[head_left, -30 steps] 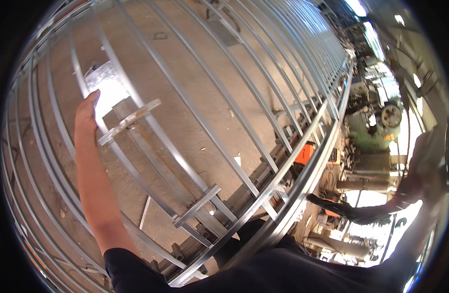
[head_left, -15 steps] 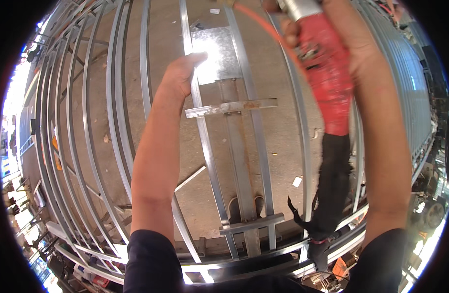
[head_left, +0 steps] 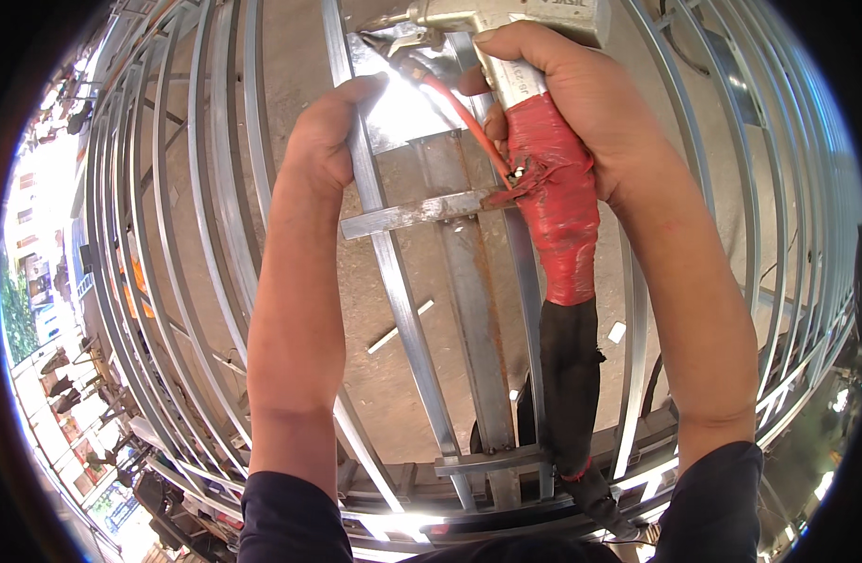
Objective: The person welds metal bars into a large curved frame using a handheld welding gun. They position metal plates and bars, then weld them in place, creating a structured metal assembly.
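Observation:
My right hand (head_left: 586, 98) is wrapped around the upper handle of a pistol-shaped power tool (head_left: 555, 220). The tool has a silver body, red tape on its handle and a black-wrapped lower end; its nozzle points left, above a shiny sheet-metal plate (head_left: 421, 117). An orange-red hose (head_left: 464, 117) runs between the tool's nozzle end and its handle. At the plate's left edge my left hand (head_left: 326, 131) closes around a long metal bar (head_left: 393, 263), one digit reaching onto the plate. Glare hides part of the plate, and my left fingers under the bar are hidden.
A short crossbar (head_left: 412, 214) lies over the long bars, with a wider rusty beam (head_left: 473, 328) beneath it. Several parallel metal bars (head_left: 220, 188) stretch along both sides. A loose metal strip (head_left: 401, 327) and a white scrap (head_left: 617, 332) lie on the floor.
My right hand has brought the tool left and lower, so its silver body and nozzle now show over the plate. My left hand stays at the plate's edge; the view has shifted slightly.

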`<move>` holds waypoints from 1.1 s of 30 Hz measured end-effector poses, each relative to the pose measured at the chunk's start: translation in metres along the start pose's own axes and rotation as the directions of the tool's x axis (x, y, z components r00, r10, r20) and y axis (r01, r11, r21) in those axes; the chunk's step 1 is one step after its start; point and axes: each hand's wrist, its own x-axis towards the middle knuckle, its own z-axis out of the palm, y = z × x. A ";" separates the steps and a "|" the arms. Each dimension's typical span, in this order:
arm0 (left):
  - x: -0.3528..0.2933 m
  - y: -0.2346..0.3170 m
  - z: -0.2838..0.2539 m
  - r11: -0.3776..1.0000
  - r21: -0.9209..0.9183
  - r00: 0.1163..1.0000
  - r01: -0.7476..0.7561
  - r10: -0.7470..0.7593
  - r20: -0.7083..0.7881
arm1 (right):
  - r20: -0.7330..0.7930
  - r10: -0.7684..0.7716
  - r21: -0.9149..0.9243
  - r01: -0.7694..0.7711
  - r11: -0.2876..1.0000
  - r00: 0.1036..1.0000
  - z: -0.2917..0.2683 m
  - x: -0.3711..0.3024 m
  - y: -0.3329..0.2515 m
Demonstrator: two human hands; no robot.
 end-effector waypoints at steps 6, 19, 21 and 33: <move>-0.007 0.001 0.007 1.000 0.000 0.999 0.002 -0.002 -0.036 | 0.015 -0.107 0.068 0.105 0.992 0.994 0.002 0.002 0.012; -0.010 0.000 0.010 0.998 0.061 0.998 -0.024 0.027 -0.057 | 0.047 -0.155 0.016 0.155 0.988 0.987 0.008 -0.005 0.014; -0.009 0.001 0.007 0.998 0.065 0.999 -0.019 0.020 -0.029 | 0.036 -0.169 -0.019 0.169 0.985 0.985 0.009 -0.005 0.017; -0.008 0.001 0.005 1.000 0.000 0.999 -0.009 0.009 0.037 | 0.012 -0.179 -0.069 0.179 0.981 0.984 0.021 -0.013 0.018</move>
